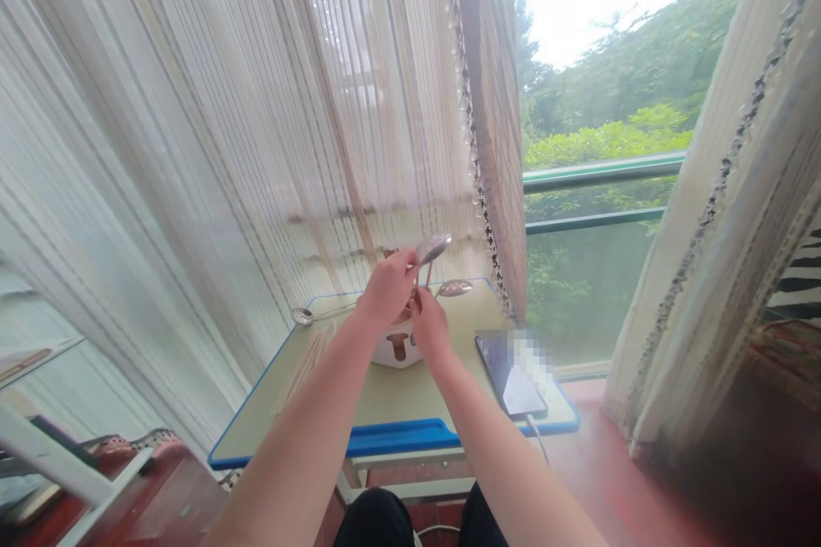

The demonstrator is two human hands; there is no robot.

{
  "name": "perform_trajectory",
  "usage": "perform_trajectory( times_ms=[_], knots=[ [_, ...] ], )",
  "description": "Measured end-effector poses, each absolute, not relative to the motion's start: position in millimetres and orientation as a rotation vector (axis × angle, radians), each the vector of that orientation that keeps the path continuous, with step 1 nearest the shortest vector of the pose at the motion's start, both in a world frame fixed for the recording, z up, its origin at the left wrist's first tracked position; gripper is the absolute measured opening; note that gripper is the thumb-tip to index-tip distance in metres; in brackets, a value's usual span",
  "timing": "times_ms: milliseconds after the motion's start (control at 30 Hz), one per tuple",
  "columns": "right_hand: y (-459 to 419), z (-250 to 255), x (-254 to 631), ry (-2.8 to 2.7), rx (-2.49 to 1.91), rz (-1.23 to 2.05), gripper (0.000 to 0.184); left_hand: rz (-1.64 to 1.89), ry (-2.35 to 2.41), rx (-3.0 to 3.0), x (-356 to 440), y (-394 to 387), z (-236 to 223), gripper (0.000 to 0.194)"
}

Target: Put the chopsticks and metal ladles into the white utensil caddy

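Note:
My left hand (386, 286) is closed round the handle of a metal spoon (432, 249), whose bowl points up and to the right. Just below and to the right of it, my right hand (428, 325) pinches the handle of a second spoon (454, 288), whose bowl lies out to the right. Both hands hover over a white holder (394, 350) with brown marks, standing on a small green table with a blue rim (398, 438). The holder's inside is mostly hidden by my hands.
A third spoon (303, 315) lies at the table's far left edge. Pale chopsticks (301, 369) lie on the left of the tabletop. A dark phone (511, 374) with a cable rests on the right. String curtains hang behind; a window with a railing (603, 173) lies to the right.

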State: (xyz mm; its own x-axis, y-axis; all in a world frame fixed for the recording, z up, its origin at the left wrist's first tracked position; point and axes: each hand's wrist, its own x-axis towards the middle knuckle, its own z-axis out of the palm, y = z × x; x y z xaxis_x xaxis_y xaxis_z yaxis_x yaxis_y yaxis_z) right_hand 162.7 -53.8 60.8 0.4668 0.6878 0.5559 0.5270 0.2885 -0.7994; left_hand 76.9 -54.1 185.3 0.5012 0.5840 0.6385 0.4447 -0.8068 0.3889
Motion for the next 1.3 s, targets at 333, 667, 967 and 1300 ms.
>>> perform_trajectory(
  times_ms=[333, 667, 967, 1300],
  knots=[
    [-57.3, 3.2, 179.9, -0.870, -1.254, 0.014, 0.026, 0.962, 0.938, 2.609, 91.5, -32.3, 157.8, 0.013],
    [-35.1, -28.1, 191.9, -0.784, -1.385, 0.203, 0.039, 0.755, 0.976, 2.695, 108.7, -14.4, 130.6, 0.019],
    [-46.2, -17.0, 188.6, -0.970, -1.229, 0.197, 0.051, 0.660, 0.945, 2.738, 115.6, -11.2, 128.8, 0.019],
    [-46.9, -17.8, 189.6, -0.764, -1.357, 0.184, 0.033, 0.689, 0.956, 2.658, 112.6, -15.1, 124.6, 0.021]
  ],
)
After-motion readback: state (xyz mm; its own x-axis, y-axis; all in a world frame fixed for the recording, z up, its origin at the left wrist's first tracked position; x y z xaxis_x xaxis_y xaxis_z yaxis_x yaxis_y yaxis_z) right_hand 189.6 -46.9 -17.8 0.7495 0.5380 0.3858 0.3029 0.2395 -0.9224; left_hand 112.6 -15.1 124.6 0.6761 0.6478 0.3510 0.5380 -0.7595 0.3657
